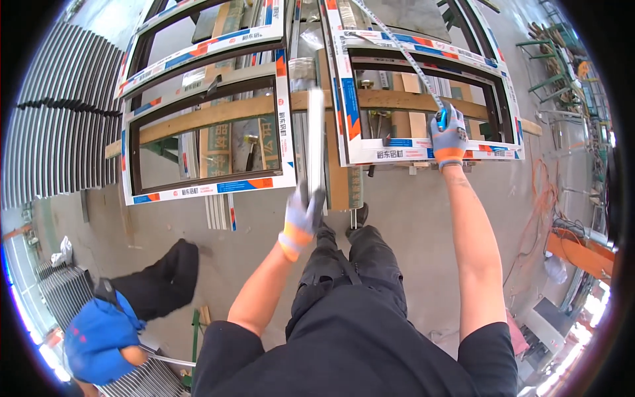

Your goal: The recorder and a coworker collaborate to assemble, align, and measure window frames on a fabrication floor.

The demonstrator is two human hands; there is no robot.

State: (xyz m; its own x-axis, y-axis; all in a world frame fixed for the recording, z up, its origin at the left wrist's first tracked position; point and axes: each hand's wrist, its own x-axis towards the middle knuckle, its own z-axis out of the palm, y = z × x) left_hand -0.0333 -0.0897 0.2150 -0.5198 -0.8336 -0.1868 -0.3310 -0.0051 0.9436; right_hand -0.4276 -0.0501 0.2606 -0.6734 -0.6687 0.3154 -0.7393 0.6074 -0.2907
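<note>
My right hand, in a grey and orange glove, is closed around a blue tape measure at the near bar of the right window frame. The pulled-out tape blade runs up and leftward across that frame. My left hand, also gloved, grips the lower end of a long white strip, slightly blurred. It stands in the gap between the right frame and the left window frame. Both frames have dark profiles and printed protective film.
Wooden beams lie under the frames. A hammer shows through the left frame's opening. Stacked ribbed profiles fill the left side. A co-worker in blue bends at lower left. Orange cables trail over the floor at right.
</note>
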